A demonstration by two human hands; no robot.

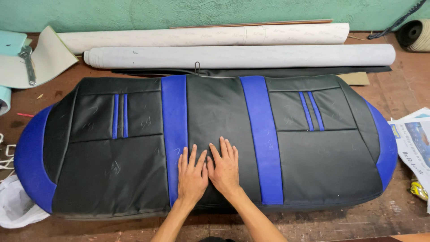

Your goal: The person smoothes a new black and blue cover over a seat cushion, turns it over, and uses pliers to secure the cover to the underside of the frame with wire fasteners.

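A long black seat cover [327, 161] with blue stripes and blue rounded ends lies flat across a wooden table. My left hand [191, 175] and my right hand [224, 166] rest palm down, side by side, on its middle black panel near the front edge. The left hand's fingers overlap the left wide blue stripe [174, 116]. The right wide blue stripe [262, 134] runs just right of my right hand. Both hands have fingers spread and hold nothing.
Two rolls of pale material [242, 56] lie behind the cover, with a black sheet under them. A wrench [27, 62] sits on pale cut pieces at the far left. Newspaper [414, 139] lies at the right, a white bag [15, 206] at the left front.
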